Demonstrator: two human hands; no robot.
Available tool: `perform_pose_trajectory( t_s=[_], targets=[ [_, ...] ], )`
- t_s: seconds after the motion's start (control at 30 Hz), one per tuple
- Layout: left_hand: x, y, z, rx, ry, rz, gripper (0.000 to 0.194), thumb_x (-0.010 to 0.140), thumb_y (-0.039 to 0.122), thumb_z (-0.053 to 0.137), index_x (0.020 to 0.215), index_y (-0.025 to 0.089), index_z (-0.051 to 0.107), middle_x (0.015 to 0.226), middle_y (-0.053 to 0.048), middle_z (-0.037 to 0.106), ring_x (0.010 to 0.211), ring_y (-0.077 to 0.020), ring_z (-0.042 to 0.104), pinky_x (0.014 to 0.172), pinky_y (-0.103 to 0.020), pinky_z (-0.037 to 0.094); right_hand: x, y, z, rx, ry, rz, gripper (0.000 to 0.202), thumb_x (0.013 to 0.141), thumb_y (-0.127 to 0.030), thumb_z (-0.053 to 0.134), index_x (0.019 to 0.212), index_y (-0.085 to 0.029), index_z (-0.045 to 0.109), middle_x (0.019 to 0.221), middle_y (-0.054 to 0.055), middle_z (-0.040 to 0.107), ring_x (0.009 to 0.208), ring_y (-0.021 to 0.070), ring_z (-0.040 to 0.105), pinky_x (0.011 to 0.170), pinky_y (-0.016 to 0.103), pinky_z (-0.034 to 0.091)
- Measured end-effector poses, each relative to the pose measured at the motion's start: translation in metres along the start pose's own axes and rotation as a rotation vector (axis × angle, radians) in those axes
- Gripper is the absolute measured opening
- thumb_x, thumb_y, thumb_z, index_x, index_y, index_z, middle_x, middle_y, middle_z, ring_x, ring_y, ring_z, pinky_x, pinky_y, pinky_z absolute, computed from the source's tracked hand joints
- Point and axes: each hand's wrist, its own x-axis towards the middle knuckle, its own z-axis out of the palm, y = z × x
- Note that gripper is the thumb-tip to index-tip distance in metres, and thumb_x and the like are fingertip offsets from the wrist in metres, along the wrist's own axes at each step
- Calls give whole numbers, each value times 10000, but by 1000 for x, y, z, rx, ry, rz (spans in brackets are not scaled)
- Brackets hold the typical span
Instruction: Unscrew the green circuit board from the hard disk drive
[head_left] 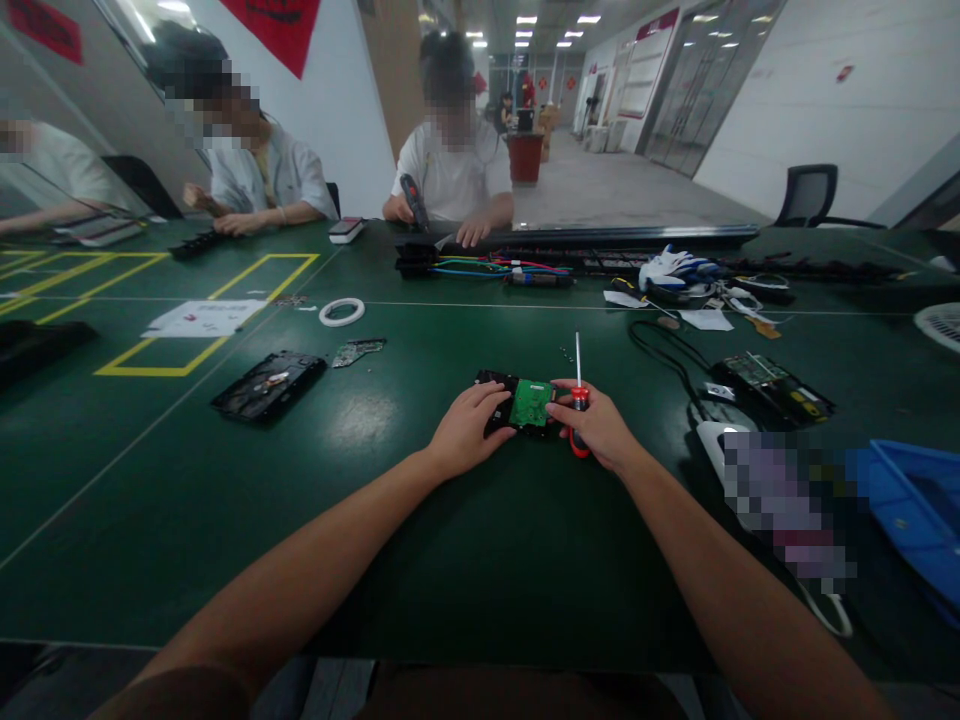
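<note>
At the near middle of the green table (480,560), I have both hands on one small device, a black housing (498,378) with a green circuit board (532,403) facing up on its right part. My left hand (469,425) grips the housing's left end, fingers laid over the far side and thumb along the near side. My right hand (604,425) is curled around a red and black screwdriver (580,395), its shaft pointing away from me, while thumb and fingertip sit by the board's right edge; whether they pinch it I cannot tell. Just beyond the screwdriver I see a few tiny bits (566,353), too small to make out. Off to the left lie an opened black unit (270,388), a loose board piece (358,351) and a white ring (341,321). Toward my right sit another unit with exposed electronics (776,388) and, nearer, a blue tray (911,510). Across the table, a person in a white shirt (487,170) holds a dark tool (414,198) behind a bundle of coloured cables (502,268).
</note>
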Motion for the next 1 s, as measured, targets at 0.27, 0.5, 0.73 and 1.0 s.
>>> perform_pose_trajectory(
  t_s=[0.27,0.5,0.73,1.0],
  targets=[
    [0,-2,1,-1,1,8,539,988,366,758,1481,232,585,1562,-145,603,1492,-343,550,1246,-609,457,-2,-5,2,33,22,23,618,803,-269,872,1375,-210,644,1102,88,736,863,205,740,628,306,583],
    [0,-2,2,-12,10,17,522,977,349,770,1455,221,601,1554,-154,604,1481,-346,554,1244,-603,459,-3,-6,6,23,125,38,561,778,-294,886,1287,-207,668,1116,81,685,782,167,702,620,309,598],
    [0,-3,2,-15,2,12,529,986,362,758,1472,233,594,1567,-149,591,1490,-349,541,1244,-618,452,-5,-7,1,-53,105,85,551,794,-271,855,1303,-174,669,1219,128,691,722,148,702,585,301,586],
    [0,3,-2,6,14,44,488,1016,417,725,1453,222,632,1551,-163,594,1476,-359,545,1222,-623,473,-8,-12,-3,-88,15,88,647,788,-256,894,1374,-179,633,1247,129,714,770,155,692,595,288,599]
  ],
)
